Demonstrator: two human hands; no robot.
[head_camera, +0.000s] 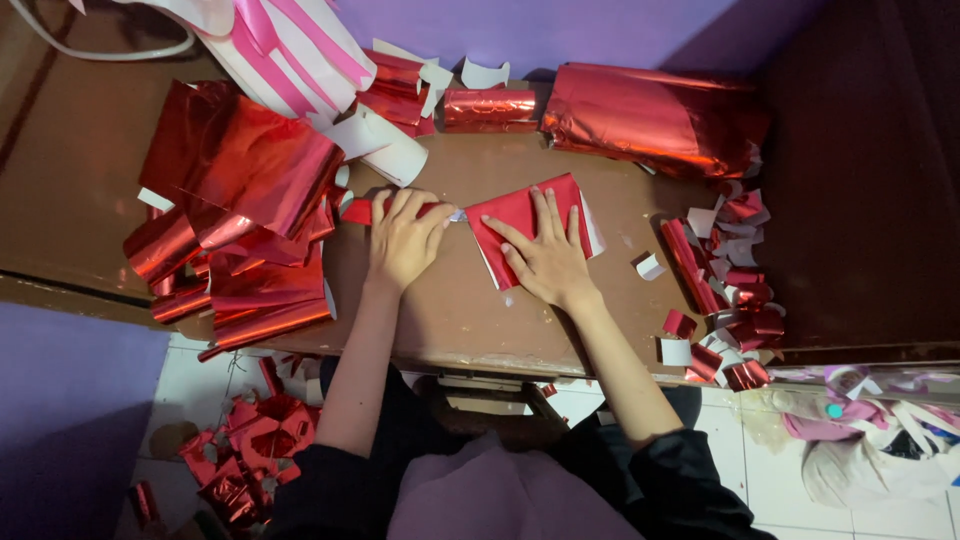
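Fingers (548, 215) spread flat on red foil sheet (520, 215), foil rolls (240, 170) and scraps (735, 290) flanking.

Sleeves: black, pushed up past the elbows.
Forearms: bare.
Hands: left hand (403, 243) and right hand (547, 260), no rings.

1. Folded paper sheet (520, 215) mid-tabletop: red face, white underside showing at its edges.
2. Foil sheets (240, 170) at left edge: glossy metallic red.
3. Foil roll (655, 118) at back edge: same red.
4. Scraps (730, 290) near right edge: red and white mixed.
5. Tabletop (450, 310): dark brown.
6. Bag (300, 55) at back left: pink-and-white stripes (diagonal).
7. Wall (600, 30): purple.
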